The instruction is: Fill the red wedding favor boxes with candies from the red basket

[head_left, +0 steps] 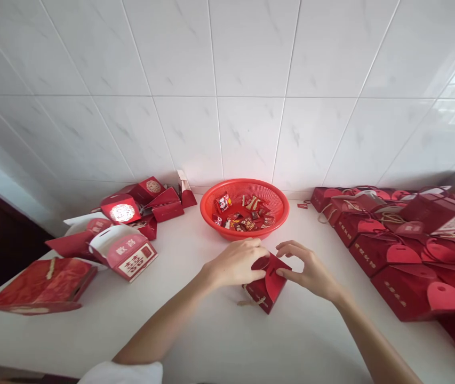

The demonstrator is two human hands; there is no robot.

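A small dark red gift box point(266, 292) with a cord tied at its near left side sits on the table in front of me. My left hand point(242, 262) is curled over its far left part, thumb and fingers closed round a flap. From the right, my right hand point(307, 270) grips the box's top, its thumb pressed on the slotted flap and its index finger bent over the far edge. My fingers partly hide the top of the box. Just beyond stands a red plastic basket point(207, 221) holding small wrapped sweets point(245, 224).
Several loose red boxes, some opened up, lie at the left, including a white-panelled one point(125, 250) and a red patterned one point(39, 285). Rows of red boxes point(395, 282) fill the right side. A small red tag point(302, 206) lies near the tiled wall point(251, 133).
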